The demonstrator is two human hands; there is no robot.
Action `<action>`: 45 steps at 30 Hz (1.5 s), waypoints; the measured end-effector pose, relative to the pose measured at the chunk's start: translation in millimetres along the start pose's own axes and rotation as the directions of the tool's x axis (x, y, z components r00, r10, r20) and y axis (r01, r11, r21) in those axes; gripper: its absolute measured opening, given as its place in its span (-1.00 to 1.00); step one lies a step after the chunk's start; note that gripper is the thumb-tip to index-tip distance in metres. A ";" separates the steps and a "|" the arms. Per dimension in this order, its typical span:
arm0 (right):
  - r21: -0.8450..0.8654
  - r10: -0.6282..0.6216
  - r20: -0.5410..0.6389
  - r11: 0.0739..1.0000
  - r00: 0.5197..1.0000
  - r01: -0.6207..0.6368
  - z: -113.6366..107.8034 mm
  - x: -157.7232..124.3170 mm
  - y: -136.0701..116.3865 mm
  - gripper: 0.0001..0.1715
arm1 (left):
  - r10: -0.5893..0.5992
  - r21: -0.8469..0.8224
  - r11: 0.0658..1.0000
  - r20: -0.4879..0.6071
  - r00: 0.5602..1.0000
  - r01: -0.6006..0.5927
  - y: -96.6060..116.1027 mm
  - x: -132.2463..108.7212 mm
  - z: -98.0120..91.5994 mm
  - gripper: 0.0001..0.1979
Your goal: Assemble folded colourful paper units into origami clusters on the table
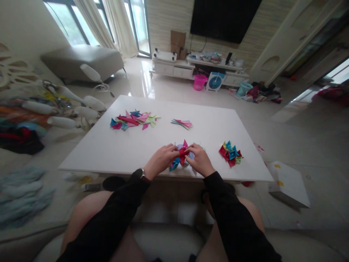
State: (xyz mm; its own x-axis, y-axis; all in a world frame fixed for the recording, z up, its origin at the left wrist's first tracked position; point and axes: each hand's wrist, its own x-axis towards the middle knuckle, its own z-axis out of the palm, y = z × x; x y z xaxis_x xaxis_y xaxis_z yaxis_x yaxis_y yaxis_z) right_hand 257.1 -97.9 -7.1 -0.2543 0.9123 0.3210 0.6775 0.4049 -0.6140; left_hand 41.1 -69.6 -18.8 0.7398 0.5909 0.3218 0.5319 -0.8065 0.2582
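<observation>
My left hand [163,159] and my right hand [200,159] meet at the near edge of a white table [122,145]. Both pinch a colourful folded-paper piece [181,154] with red, blue and pink points, which rests on the table between them. The fingers of both hands are curled closed on it. A watch sits on my left wrist. A finished folded-paper cluster [230,153] in red, blue and green lies to the right of my right hand.
A heap of folded paper triangles [133,119] lies at the table's far left, a small stack of pink pieces [182,123] mid-far. A white box [289,183] sits on the floor at right. White bottles and clutter [62,105] lie left of the table.
</observation>
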 end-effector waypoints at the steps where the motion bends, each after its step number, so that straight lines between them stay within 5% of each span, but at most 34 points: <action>1: -0.004 0.001 0.000 1.000 1.000 -0.001 0.6 -0.5 -0.1 -0.82 | 0.005 -0.002 1.000 -0.009 1.000 -0.005 0.4 -0.4 0.9 -0.85; 14: 0.003 0.005 0.005 1.000 1.000 -0.005 9.4 -1.8 0.5 -0.83 | 0.049 0.026 0.999 -0.056 0.997 -0.048 6.0 1.4 -1.5 -0.85; 20: -0.049 0.060 -0.040 0.997 0.997 -0.062 9.9 0.3 -3.9 -0.87 | -0.100 -0.238 0.970 -0.188 0.977 0.053 11.6 4.8 -5.3 -0.69; 23: -0.030 0.092 -0.102 0.995 0.991 -0.095 10.8 2.1 -7.2 -0.85 | -0.360 -0.511 0.833 -0.214 0.908 0.210 16.6 7.7 -4.4 -0.67; 26: -0.005 0.099 -0.148 0.995 0.984 -0.100 12.8 3.5 -10.2 -0.84 | -0.571 -0.749 0.571 -0.068 0.818 0.336 20.0 9.5 3.6 -0.68; 31: 0.010 0.080 -0.184 0.997 0.980 -0.080 15.9 3.5 -15.3 -0.82 | -0.633 -0.921 0.215 0.121 0.765 0.324 22.2 11.6 20.1 -0.66; 45: 0.042 0.043 -0.178 0.998 0.983 -0.036 18.2 2.6 -21.4 -0.87 | -0.700 -0.936 0.165 0.111 0.705 0.311 16.5 14.8 24.5 -0.77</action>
State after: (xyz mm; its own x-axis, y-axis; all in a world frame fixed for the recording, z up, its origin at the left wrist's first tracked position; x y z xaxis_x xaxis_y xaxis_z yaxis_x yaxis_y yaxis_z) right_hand 229.3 -103.2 -6.2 -0.0979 0.9033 0.4178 0.6567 0.3741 -0.6549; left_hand 70.9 -74.6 -32.2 0.1951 0.9793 -0.0546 -0.0680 0.0690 0.9953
